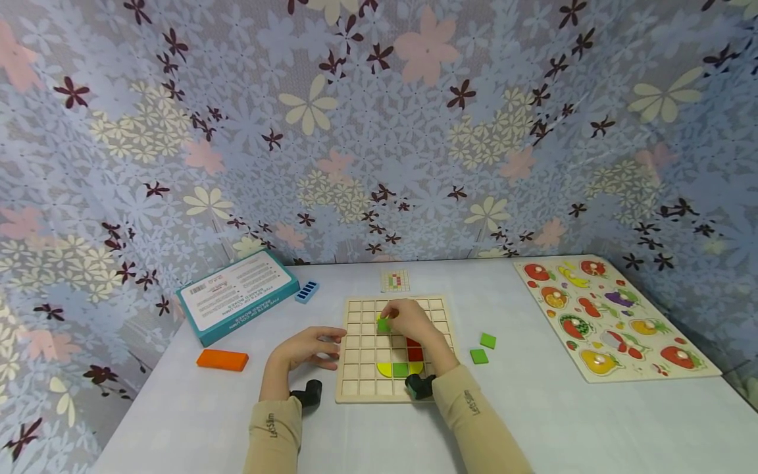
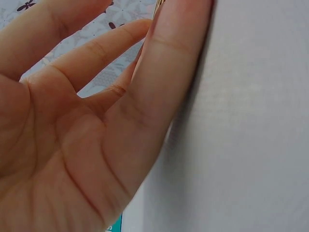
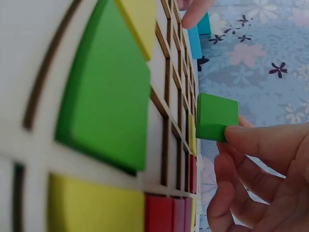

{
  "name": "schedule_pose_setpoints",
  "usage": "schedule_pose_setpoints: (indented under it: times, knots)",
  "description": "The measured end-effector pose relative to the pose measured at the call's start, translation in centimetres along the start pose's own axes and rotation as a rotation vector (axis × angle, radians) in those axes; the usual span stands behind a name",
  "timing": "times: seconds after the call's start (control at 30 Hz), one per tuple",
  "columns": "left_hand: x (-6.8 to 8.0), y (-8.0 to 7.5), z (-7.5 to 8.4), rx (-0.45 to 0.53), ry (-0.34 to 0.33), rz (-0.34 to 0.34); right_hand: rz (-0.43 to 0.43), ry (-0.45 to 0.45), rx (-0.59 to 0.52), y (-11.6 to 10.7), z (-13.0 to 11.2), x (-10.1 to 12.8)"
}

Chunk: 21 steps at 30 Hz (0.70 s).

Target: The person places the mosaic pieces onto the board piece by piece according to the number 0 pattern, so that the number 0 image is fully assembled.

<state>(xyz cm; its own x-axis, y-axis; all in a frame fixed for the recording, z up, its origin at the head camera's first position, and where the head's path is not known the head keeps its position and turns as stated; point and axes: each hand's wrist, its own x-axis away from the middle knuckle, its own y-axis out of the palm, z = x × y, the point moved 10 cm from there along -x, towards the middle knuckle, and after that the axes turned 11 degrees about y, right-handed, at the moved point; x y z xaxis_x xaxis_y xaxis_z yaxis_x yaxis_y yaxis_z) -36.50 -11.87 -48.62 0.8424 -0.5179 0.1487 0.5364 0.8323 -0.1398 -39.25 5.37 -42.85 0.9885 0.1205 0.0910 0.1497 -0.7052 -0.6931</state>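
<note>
The right hand (image 1: 414, 324) pinches a smooth green square block (image 3: 216, 117) just above the wooden grid board (image 1: 361, 382) — its left edge touched by the relaxed, spread left hand (image 1: 308, 349). Only the right wrist view shows the block's thick, matte sides; the head view alone shows both hands.

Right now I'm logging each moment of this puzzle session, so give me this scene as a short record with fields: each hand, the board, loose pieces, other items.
right hand: right hand pinches a green square block just above the grid board
left hand: left hand rests open on the table, fingertips at the board's left edge
board: holds yellow, green and red pieces near its front
loose pieces: two green blocks right of the board; orange block to the left
other items: teal box, fruit puzzle
</note>
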Motion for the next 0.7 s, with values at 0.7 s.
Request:
schedule_pose_setpoints:
  times: [0.7]
  knots:
    - [-0.03,-0.1,-0.14,-0.003,-0.013,0.02,-0.031,0.048,0.125,0.9,0.79,-0.52]
